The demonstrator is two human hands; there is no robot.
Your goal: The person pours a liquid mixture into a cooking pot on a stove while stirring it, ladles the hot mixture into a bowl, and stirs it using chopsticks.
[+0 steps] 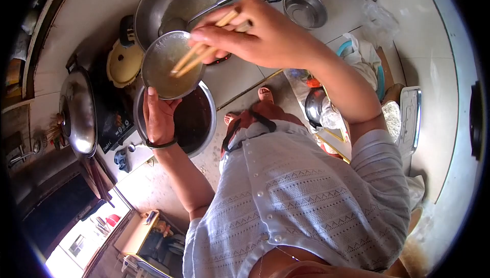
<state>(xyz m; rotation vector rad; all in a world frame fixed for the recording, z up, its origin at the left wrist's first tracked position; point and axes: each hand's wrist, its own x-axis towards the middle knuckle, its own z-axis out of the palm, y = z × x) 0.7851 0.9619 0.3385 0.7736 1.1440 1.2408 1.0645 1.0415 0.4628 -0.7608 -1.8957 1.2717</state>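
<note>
My left hand [161, 117] grips the lower edge of a small metal bowl [149, 68], thumb at the rim. The bowl is tilted, with cloudy yellowish liquid in it. In my right hand [255, 35] is a pair of wooden chopsticks [196, 56], whose tips reach into the bowl. Below the bowl stands a large metal pot [213, 117] with dark contents, partly hidden by the bowl and my left hand. Behind the bowl is a wide wok [153, 7] with a metal ladle [176, 25] lying in it.
A round yellowish lid or board [122, 66] lies beside the wok. A domed metal lid [79, 112] leans at the left. An empty metal basin [305, 10] sits on the counter at the back right. Near my right arm are a cloth and plastic bags [380, 22].
</note>
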